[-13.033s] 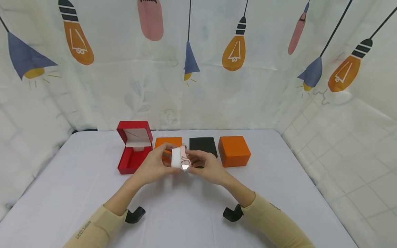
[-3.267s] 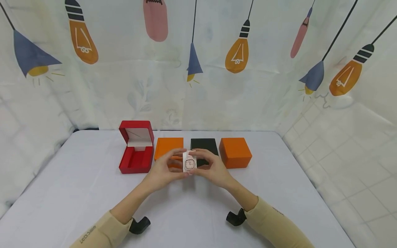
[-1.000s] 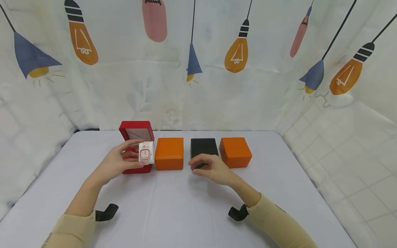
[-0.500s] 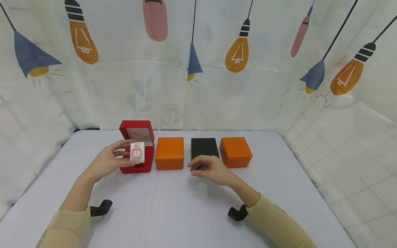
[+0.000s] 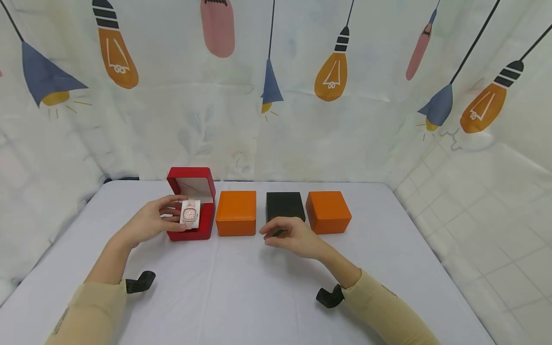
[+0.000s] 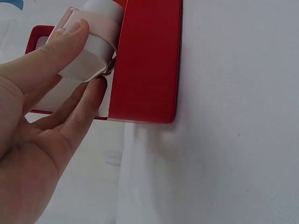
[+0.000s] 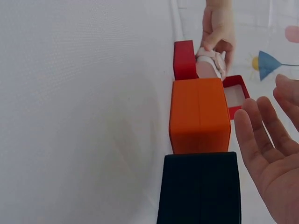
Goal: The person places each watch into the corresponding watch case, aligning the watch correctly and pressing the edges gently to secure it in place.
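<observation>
A pink-strapped wristwatch (image 5: 189,214) is wrapped round a white cushion, its square dial facing me. My left hand (image 5: 148,221) pinches the cushioned watch between thumb and fingers. It is at the opening of the red watch box (image 5: 208,221), whose lid stands up at the back. In the left wrist view the pink strap (image 6: 100,25) shows beside the box's red front wall (image 6: 147,60); whether the cushion touches the box floor I cannot tell. My right hand (image 5: 297,237) hovers before the black box (image 5: 284,205), fingers loosely bent, holding nothing.
An orange box (image 5: 235,213) stands just right of the red one. Beyond the black box is another orange box (image 5: 328,212). All stand in a row near the back of the white-covered table (image 5: 241,292). A patterned curtain (image 5: 172,129) hangs behind.
Both hands held the cushioned watch at the middle earlier. The right hand let go and stayed there. The left carried the watch leftward to the red box, shifting only slightly in the last half second.
</observation>
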### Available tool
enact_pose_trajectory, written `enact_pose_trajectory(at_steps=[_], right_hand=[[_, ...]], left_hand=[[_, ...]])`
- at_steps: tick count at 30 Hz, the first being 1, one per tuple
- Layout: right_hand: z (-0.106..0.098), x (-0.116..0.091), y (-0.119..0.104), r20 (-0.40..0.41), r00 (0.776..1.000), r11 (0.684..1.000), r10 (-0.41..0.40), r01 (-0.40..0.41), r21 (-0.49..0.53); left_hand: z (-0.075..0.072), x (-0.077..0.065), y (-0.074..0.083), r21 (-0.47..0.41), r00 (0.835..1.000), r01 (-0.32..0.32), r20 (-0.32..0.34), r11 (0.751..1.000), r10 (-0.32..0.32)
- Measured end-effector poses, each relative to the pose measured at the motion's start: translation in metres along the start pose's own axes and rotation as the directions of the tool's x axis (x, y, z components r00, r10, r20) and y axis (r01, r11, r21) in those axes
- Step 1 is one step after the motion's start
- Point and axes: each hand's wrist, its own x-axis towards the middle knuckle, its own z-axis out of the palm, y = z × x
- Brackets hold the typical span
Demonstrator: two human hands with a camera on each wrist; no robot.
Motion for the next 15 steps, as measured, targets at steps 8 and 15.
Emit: enact_pose_trajectory(at_steps=[8,15], right_hand=[[0.001,0.008,0.001,0.01,1.0,1.0,-0.014,0.014,-0.011],[0.002,0.012,-0.001,0.022,1.0,1.0,-0.017,0.017,-0.019]], left_hand=[[-0.001,0.005,-0.006,-0.004,0.999,-0.007,0.033,1.0,0.007],[-0.002,0.006,-0.007,0.061,0.999,-0.009,0.046,0.998,0.006]])
